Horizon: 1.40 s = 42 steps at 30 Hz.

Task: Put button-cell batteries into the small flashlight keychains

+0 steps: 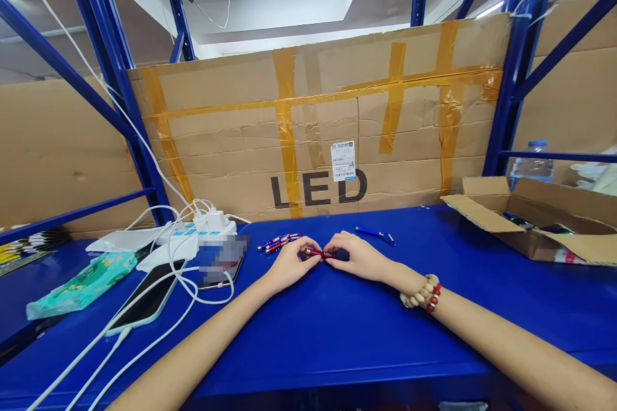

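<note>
At the middle of the blue tabletop, a dark red pen point(315, 253) lies between my two hands, its barrel level. My left hand point(290, 263) pinches its left part between thumb and fingers. My right hand point(359, 258) closes on its right part. A dark rounded piece point(342, 255) shows at the right fingers; whether it belongs to the pen I cannot tell. Just beyond my left hand lie several red and blue pens point(279, 242) in a small bunch. Past my right hand rests a single blue pen point(370, 231), with a small curved blue piece at its right end.
On the left are phones point(144, 298), a power strip point(212, 226) with white cables, and a green tissue pack point(81, 284). An open cardboard box point(525, 241) stands at the right. A tall cardboard sheet point(231, 160) closes off the back between blue posts.
</note>
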{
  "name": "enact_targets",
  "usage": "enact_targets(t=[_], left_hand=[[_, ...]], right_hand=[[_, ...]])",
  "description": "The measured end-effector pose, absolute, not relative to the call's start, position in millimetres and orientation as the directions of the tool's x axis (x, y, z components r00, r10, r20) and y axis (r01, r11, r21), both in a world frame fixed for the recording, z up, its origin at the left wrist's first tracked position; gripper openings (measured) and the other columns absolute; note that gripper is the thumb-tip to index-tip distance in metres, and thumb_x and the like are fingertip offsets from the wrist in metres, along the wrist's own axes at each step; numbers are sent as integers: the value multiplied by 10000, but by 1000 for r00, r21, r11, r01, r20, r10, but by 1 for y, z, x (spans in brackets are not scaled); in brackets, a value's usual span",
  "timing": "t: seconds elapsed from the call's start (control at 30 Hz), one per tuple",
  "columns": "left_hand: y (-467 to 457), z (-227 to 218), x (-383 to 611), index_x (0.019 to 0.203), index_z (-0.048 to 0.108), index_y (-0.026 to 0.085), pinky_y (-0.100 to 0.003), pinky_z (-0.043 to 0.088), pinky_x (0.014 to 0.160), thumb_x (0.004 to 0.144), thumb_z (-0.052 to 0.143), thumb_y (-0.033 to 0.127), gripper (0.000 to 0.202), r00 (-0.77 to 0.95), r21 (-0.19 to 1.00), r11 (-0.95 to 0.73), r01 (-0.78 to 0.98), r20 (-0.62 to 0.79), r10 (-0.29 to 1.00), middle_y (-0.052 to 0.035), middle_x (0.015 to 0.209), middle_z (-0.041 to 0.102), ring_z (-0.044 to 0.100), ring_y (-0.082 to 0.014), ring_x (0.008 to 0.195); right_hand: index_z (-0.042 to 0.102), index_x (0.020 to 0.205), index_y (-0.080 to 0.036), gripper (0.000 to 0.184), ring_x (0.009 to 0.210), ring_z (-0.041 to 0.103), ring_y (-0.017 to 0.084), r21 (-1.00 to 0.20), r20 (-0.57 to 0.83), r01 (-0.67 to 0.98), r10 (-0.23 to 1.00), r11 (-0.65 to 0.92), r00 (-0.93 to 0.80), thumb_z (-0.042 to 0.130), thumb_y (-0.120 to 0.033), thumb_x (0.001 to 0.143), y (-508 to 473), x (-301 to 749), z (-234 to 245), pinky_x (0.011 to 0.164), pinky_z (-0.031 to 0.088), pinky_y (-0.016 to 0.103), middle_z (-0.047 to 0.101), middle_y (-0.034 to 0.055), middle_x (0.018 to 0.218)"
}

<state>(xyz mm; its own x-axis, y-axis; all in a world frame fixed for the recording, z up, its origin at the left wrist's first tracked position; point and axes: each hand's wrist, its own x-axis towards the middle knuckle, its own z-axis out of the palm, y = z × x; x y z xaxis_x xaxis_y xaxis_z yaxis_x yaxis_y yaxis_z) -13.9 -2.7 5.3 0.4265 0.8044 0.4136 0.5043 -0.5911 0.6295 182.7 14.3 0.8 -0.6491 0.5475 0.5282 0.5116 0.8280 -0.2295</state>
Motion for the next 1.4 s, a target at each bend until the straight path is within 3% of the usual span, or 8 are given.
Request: enact_targets(t=[0.27, 0.43, 0.7, 1.03, 1.17, 1.4], left_hand=[[-4, 6, -11, 856, 592, 171, -252, 465, 691, 790, 504, 208, 117, 424, 576, -608, 547, 436, 794, -21, 859, 643, 588, -145, 771], [-3, 5, -13, 1002, 579, 206, -269, 464, 729, 807, 499, 243, 213, 419, 499, -596, 629, 427, 801, -22, 944, 656, 598, -157, 792], [-3, 7, -19, 948, 622, 230, -284, 453, 734, 822, 474, 279, 200, 461, 298, -592, 749, 407, 789, -17, 950, 663, 589, -187, 857], [-4, 5, -22, 964, 598, 211, -295, 439, 802, 841, 467, 270, 189, 541, 253, -672, 696, 431, 722, -36, 958, 650, 591, -183, 894], [-2, 3, -22, 980, 587, 216, -285, 437, 812, 844, 463, 277, 194, 557, 214, -678, 703, 425, 713, -35, 961, 637, 579, -176, 907], [-4, 1, -18, 1008, 551, 211, -303, 421, 837, 864, 415, 273, 208, 554, 21, -622, 782, 435, 710, -57, 988, 586, 543, -195, 950]], right_hand=[[616, 856, -190, 93, 815, 543, 167, -209, 532, 519, 541, 829, -651, 563, -244, 803, 15, 182, 0, 806, 400, 325, 633, 27, 845], [618, 848, -193, 94, 814, 543, 176, -213, 547, 551, 566, 807, -617, 563, -252, 801, 16, 182, 0, 766, 417, 323, 630, 37, 838], [596, 927, -199, 147, 832, 546, 172, -199, 564, 544, 549, 815, -616, 473, -255, 868, 14, 182, 1, 790, 422, 336, 635, 48, 901], [586, 1017, -203, 222, 792, 561, 151, -240, 495, 536, 577, 810, -650, 454, -316, 880, 10, 180, 1, 770, 438, 300, 625, 42, 908], [613, 1006, -214, 250, 812, 563, 160, -198, 479, 563, 581, 802, -658, 425, -334, 893, 9, 179, 3, 750, 439, 289, 630, 40, 879], [660, 954, -222, 210, 769, 558, 157, -111, 471, 679, 640, 726, -607, 494, -306, 857, 16, 181, 1, 697, 433, 273, 625, 38, 829]])
